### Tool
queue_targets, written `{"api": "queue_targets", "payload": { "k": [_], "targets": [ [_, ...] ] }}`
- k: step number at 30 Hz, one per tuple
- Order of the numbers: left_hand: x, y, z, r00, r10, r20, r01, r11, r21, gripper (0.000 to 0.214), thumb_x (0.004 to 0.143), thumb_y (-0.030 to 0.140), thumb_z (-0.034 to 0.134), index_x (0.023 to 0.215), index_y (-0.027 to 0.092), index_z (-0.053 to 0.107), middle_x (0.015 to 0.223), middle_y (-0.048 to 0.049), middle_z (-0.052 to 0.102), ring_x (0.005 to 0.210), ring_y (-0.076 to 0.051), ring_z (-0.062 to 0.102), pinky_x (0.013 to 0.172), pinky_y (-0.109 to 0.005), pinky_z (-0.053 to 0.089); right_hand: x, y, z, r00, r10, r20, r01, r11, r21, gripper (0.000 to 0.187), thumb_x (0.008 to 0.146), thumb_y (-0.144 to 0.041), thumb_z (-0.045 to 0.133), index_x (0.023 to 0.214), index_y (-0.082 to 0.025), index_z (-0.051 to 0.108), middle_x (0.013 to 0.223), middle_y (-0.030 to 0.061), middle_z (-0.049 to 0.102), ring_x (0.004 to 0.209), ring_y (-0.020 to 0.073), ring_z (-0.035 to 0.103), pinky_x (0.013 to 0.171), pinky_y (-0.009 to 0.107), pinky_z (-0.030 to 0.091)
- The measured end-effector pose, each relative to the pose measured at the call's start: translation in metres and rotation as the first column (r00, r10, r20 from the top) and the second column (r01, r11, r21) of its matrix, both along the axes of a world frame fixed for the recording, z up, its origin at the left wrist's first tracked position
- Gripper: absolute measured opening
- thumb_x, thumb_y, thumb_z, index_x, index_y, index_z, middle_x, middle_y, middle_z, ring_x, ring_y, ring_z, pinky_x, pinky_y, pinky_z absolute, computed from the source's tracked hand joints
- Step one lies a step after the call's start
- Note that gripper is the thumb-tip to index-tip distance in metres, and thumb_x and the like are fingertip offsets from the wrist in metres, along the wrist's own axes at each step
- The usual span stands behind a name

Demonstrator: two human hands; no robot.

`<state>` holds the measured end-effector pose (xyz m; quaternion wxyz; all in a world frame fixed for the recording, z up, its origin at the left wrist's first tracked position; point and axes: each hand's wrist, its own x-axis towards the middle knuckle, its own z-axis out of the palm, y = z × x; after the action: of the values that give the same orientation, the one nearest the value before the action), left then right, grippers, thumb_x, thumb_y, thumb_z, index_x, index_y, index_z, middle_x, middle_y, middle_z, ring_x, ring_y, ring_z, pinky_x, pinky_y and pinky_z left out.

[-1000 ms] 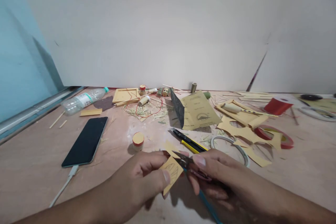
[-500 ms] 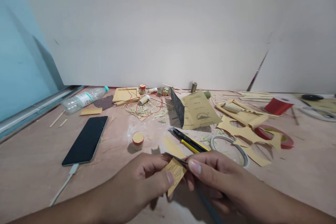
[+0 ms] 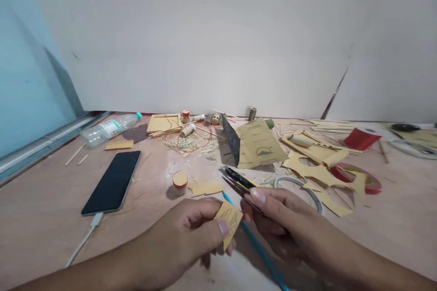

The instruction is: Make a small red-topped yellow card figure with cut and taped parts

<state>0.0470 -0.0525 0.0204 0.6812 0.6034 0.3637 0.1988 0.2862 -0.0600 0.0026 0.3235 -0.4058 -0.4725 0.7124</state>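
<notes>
My left hand (image 3: 201, 232) pinches a small piece of tan card (image 3: 232, 220) between thumb and fingers. Curved pencil lines are drawn on the card. In my right hand (image 3: 280, 218) is a pair of dark scissors (image 3: 235, 187), points toward the far left, just off the card; their handles are mostly covered by my fingers. Behind the scissors lies a black-and-yellow utility knife (image 3: 239, 176), partly hidden. A cut strip of tan card (image 3: 206, 188) rests beyond my left hand. Between my hands runs a blue pencil-like stick (image 3: 259, 250) on the table.
A small red-rimmed cylinder (image 3: 180, 182) stands left of the strip. Folded sandpaper (image 3: 261, 143) is farther back. A phone (image 3: 112, 182) with cable and a plastic bottle (image 3: 109, 129) lie left. Tape rolls, card scraps (image 3: 321, 175) and red ribbon (image 3: 362, 137) are right.
The scissors have moved away from the card, to the right and up. A strip of card, blurred near the blades before, now lies on the table. The blue stick shows more fully.
</notes>
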Motion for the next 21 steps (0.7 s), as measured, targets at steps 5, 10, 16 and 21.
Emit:
{"api": "queue_targets", "payload": {
  "k": [5, 10, 16, 21],
  "targets": [
    [0.0022, 0.0014, -0.0055, 0.999, -0.038, -0.022, 0.038, 0.999, 0.02, 0.048, 0.102, 0.062, 0.059, 0.09, 0.016, 0.064, 0.081, -0.0008, 0.058, 0.073, -0.014, 0.052, 0.069, -0.027, 0.043, -0.0032, -0.001, 0.0049, 0.993, -0.064, 0.094, 0.05, 0.988, 0.148, 0.053, 0.09, -0.071, 0.073, 0.088, -0.021, 0.057, 0.055, -0.0129, 0.036, 0.04, 0.0044, 0.023, 0.037, 0.016, 0.022],
    [0.0033, -0.0006, -0.0041, 0.992, -0.056, -0.113, 0.063, 0.997, 0.054, 0.043, 0.098, 0.059, 0.067, 0.088, 0.018, 0.06, 0.077, 0.004, 0.05, 0.07, -0.013, 0.043, 0.062, -0.025, 0.033, -0.0079, 0.0003, 0.0084, 0.958, -0.046, 0.284, 0.0, 0.987, 0.159, 0.045, 0.084, -0.059, 0.083, 0.085, -0.021, 0.06, 0.059, -0.0107, 0.037, 0.047, 0.0068, 0.026, 0.04, 0.021, 0.022],
    [0.0059, 0.0005, -0.0013, 0.978, 0.107, -0.177, -0.085, 0.988, 0.125, 0.031, 0.103, 0.05, 0.062, 0.098, 0.019, 0.062, 0.071, 0.0058, 0.053, 0.063, -0.012, 0.043, 0.055, -0.023, 0.03, -0.0075, 0.0015, 0.0079, 0.932, -0.053, 0.358, -0.035, 0.972, 0.234, 0.039, 0.089, -0.047, 0.08, 0.075, -0.022, 0.054, 0.064, -0.008, 0.037, 0.058, 0.0107, 0.028, 0.051, 0.025, 0.023],
    [0.0055, 0.0, -0.0021, 0.972, 0.199, -0.121, -0.188, 0.977, 0.097, 0.035, 0.102, 0.055, 0.063, 0.106, 0.02, 0.061, 0.07, 0.0051, 0.059, 0.06, -0.011, 0.05, 0.054, -0.022, 0.036, -0.0078, -0.0036, 0.0061, 0.948, 0.015, 0.318, -0.091, 0.971, 0.223, 0.04, 0.091, -0.044, 0.078, 0.074, -0.021, 0.05, 0.067, -0.0073, 0.036, 0.062, 0.0112, 0.028, 0.053, 0.024, 0.024]
  ]
}}
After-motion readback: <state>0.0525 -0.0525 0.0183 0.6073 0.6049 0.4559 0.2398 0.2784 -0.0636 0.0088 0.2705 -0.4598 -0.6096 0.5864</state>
